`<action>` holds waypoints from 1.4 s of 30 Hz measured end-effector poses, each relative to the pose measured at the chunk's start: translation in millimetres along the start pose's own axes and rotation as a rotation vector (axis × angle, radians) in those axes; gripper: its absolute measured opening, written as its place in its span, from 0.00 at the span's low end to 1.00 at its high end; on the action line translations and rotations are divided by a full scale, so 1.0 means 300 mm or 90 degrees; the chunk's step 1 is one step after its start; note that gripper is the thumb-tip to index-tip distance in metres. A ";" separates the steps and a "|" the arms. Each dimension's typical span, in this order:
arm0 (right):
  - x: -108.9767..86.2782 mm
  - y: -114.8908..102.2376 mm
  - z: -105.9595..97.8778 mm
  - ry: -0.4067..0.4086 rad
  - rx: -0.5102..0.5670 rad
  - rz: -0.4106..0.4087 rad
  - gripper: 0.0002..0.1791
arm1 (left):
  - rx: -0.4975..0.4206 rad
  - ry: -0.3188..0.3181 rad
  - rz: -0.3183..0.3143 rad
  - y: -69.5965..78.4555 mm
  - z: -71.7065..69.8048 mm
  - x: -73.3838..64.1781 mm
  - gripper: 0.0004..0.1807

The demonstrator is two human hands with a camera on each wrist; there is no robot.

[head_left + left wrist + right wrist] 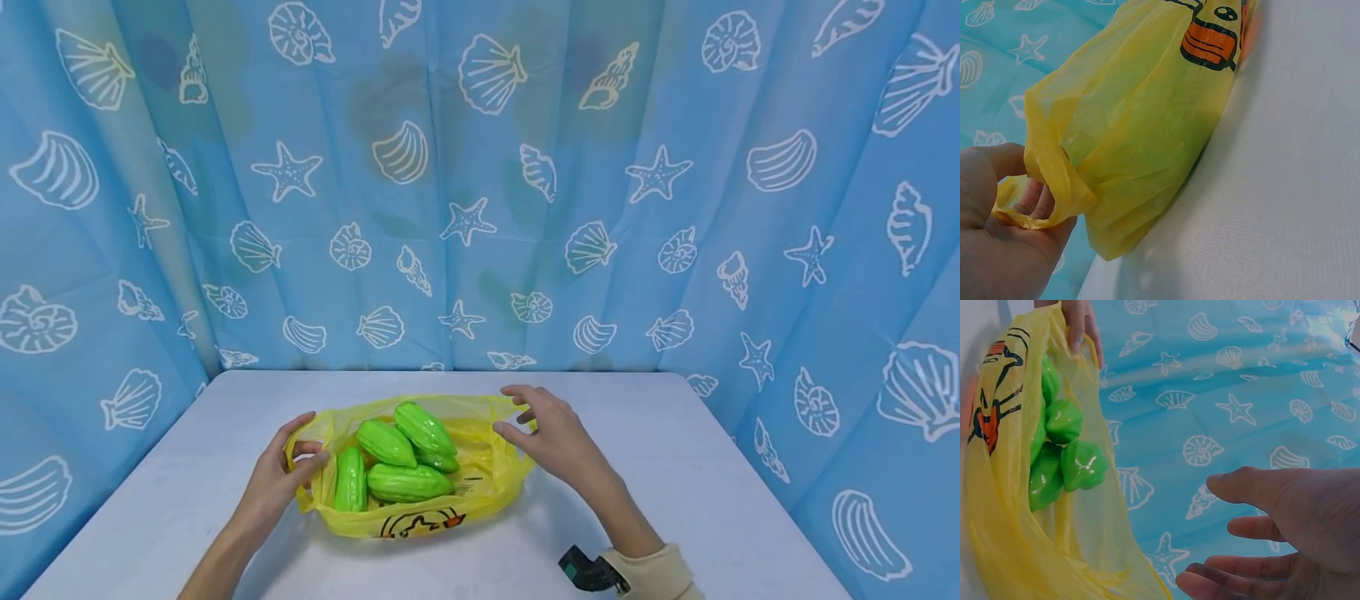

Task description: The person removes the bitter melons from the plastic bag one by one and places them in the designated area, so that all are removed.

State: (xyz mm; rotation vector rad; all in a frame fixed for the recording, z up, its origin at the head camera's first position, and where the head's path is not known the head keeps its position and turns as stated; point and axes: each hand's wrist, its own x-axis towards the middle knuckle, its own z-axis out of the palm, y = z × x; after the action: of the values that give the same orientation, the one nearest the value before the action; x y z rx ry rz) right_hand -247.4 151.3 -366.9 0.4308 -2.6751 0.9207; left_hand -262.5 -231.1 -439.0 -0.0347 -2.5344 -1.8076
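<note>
A yellow plastic bag [487,500] lies on its side on the table, its mouth spread wide. Inside are several glossy green, ribbed, oblong fruits [408,483], their exact kind unclear; the right wrist view shows the lobed ends of the green fruits [1082,465]. At the bag's left end, my left hand [270,483] holds a handle, with the fingers through the loop and the thumb at its edge. In the left wrist view the handle loop [1054,181] hangs around those fingers. My right hand [558,437] hovers by the bag's right end, fingers loosely bent around nothing.
The white table [637,492] extends around the bag on all sides. Behind it and at both sides hangs a blue curtain [450,275] with white shells and starfish. A dark device [588,571] is strapped at my right wrist, beside a beige sleeve [656,571].
</note>
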 end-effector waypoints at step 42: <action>0.013 0.025 0.122 -0.133 0.041 -0.037 0.28 | 0.011 0.004 -0.022 0.002 0.003 0.000 0.40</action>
State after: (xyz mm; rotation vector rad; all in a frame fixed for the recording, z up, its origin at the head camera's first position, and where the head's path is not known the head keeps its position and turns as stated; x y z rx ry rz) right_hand -259.6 133.1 -397.6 0.6497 -2.8070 0.9974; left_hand -262.6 -230.1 -438.7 0.0160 -2.5617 -1.7946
